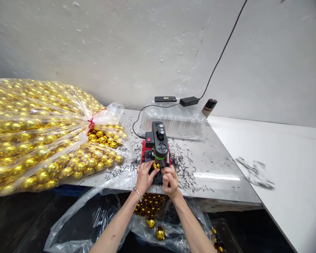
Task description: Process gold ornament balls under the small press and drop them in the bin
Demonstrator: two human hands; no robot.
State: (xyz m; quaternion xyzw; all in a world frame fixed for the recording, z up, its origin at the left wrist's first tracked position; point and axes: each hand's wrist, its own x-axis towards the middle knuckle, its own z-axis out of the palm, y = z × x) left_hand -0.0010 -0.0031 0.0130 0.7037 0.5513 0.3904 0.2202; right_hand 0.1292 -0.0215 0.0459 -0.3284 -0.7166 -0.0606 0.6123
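At the table (223, 188), left fingers (146, 165) grip a gold ball (156, 165) between them, right fingers (170, 173) a lever (168, 161).

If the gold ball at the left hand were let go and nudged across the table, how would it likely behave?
The gold ball would probably roll readily, being round, on the flat-looking table. Its mirror-like shine suggests a smooth, perhaps slippery surface. It may be light, since the left hand steadies it with finger and thumb.
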